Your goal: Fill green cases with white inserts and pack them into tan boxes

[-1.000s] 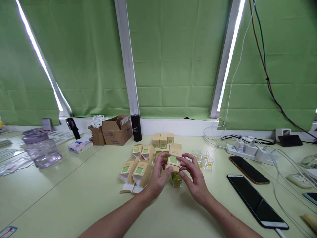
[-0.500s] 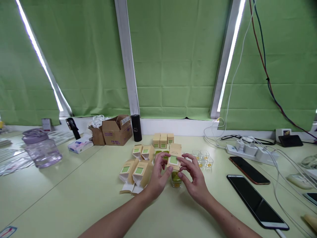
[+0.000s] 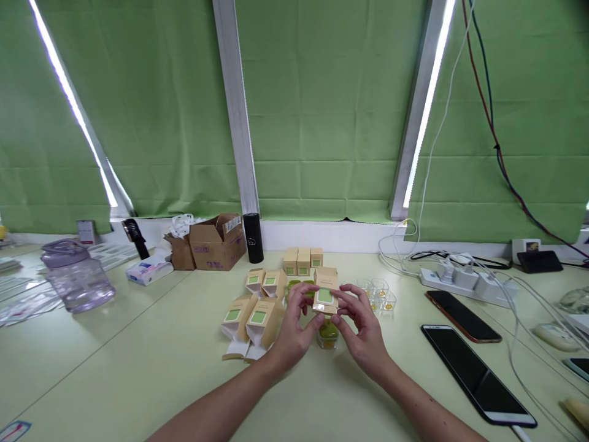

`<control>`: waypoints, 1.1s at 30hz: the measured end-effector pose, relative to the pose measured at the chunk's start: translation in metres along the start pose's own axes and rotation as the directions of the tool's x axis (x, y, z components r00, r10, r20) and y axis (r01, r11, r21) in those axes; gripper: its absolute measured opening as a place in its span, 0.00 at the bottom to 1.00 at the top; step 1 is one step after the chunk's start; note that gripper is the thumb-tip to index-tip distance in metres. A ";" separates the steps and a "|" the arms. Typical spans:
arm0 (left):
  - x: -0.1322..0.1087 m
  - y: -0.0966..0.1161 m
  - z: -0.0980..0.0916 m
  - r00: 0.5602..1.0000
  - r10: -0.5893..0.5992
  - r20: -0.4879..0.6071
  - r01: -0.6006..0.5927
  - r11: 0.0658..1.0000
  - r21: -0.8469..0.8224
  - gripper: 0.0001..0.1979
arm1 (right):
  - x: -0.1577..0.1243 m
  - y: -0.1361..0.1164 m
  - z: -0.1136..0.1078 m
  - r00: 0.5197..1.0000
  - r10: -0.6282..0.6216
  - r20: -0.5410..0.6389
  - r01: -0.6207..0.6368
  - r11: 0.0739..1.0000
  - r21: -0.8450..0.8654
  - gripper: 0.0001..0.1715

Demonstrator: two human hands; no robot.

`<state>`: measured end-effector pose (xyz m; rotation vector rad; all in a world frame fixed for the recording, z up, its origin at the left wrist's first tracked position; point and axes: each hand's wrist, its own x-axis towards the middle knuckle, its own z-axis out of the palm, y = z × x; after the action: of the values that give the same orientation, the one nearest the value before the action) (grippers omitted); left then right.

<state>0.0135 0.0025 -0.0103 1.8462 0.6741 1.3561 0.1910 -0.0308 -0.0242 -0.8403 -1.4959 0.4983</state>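
Gripping a small carton (image 3: 325,297), the left hand (image 3: 294,331) & right hand (image 3: 363,334) are clamped on its sides, open end held just above a green jar (image 3: 328,333) on the counter (image 3: 138,368), prob. for sleeving.

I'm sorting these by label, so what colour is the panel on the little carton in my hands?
Light green on a tan carton, clearest in the head view.

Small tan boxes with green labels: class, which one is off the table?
The box held between the left hand and right hand, above a green-filled jar. All the others rest on the table.
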 end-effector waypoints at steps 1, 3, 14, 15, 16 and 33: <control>0.000 0.000 0.000 1.000 -0.001 -0.002 0.001 1.000 0.007 0.22 | 0.000 0.000 0.000 1.000 0.000 0.002 0.000 1.000 -0.002 0.21; 0.001 -0.001 0.001 1.000 -0.004 -0.004 0.005 1.000 0.016 0.22 | 0.000 0.001 0.000 1.000 0.003 0.007 -0.003 1.000 -0.002 0.21; 0.002 0.000 0.002 0.999 0.007 -0.040 -0.005 0.999 0.045 0.20 | 0.000 0.002 0.000 1.000 0.016 -0.003 -0.016 1.000 -0.006 0.20; 0.002 0.000 0.003 0.999 0.005 -0.044 -0.003 0.999 0.043 0.20 | 0.000 0.002 0.000 1.000 0.015 -0.005 -0.015 1.000 -0.007 0.19; 0.002 0.001 0.003 0.999 0.002 -0.047 0.000 0.999 0.040 0.20 | 0.000 0.001 0.000 1.000 0.013 -0.007 -0.013 1.000 -0.008 0.19; 0.003 -0.005 0.004 0.998 -0.002 -0.068 0.005 0.999 0.044 0.18 | -0.001 0.003 0.000 1.000 0.022 -0.011 -0.022 0.999 -0.024 0.18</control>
<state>0.0179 0.0066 -0.0137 1.8391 0.7481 1.4174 0.1911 -0.0298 -0.0269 -0.8778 -1.4866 0.4920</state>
